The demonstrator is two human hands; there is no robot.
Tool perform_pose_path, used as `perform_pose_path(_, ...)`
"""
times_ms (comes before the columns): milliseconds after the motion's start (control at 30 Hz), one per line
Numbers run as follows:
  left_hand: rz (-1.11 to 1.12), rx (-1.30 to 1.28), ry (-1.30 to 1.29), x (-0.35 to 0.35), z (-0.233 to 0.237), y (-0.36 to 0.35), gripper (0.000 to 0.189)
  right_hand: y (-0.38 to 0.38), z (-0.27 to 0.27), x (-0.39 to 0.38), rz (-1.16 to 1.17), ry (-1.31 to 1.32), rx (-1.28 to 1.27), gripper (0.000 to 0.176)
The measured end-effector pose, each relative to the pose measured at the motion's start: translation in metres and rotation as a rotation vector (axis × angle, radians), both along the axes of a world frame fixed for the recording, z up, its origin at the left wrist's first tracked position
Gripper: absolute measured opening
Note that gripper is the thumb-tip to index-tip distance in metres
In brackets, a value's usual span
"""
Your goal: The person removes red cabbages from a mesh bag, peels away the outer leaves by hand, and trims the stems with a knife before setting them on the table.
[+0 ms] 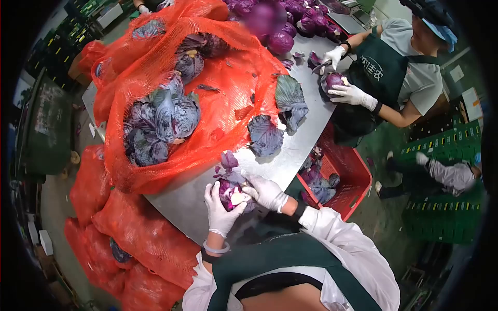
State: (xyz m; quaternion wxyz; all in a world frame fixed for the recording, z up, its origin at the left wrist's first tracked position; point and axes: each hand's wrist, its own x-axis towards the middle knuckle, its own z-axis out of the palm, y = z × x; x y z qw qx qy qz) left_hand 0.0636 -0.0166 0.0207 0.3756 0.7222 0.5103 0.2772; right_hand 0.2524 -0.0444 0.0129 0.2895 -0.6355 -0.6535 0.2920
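Close to the near edge of the metal table, a red cabbage (226, 193) shows its pale cut stem. My left hand (222, 211), in a white glove, cups it from the left and below. Gloved too, my right hand (267, 193) presses on its right side, fingers closed at a loose purple outer leaf (233, 178). The palm side of that hand is hidden. Smaller purple leaf pieces (228, 159) lie just beyond the cabbage. Dark outer leaves (265, 136) rest farther up the table.
An opened orange mesh sack (228, 114) holds several cabbages (163, 116). Full sacks (145, 233) stand at left below. A red crate (348, 194) with leaves sits right of the table (181, 207). Across it, a person (384, 78) trims a cabbage beside a purple pile (280, 41).
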Motion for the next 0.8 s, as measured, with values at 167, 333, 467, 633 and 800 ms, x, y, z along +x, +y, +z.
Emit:
perform_pose_path(167, -0.034, 0.039, 0.108, 0.014, 0.016, -0.005, 0.088, 0.041, -0.003, 0.022, -0.247, -0.039, -0.281, 0.032)
perform_pose_path(333, -0.198, 0.028, -0.088, -0.014, -0.001, -0.005, 0.089, 0.059, -0.057, 0.060, -0.403, 0.097, -0.351, 0.029)
perform_pose_path(467, -0.208, -0.074, -0.129, -0.017, 0.006, -0.011, 0.093, 0.036, 0.031, 0.040, -0.146, 0.185, -0.122, 0.047)
perform_pose_path(633, -0.345, -0.104, 0.041, -0.001, 0.020, 0.007, 0.100, 0.008, 0.056, 0.022, 0.216, -0.329, -0.016, 0.047)
perform_pose_path(800, -0.428, -0.080, 0.137, 0.002, 0.022, 0.018, 0.101, 0.026, 0.050, 0.029, 0.319, -0.400, -0.104, 0.035)
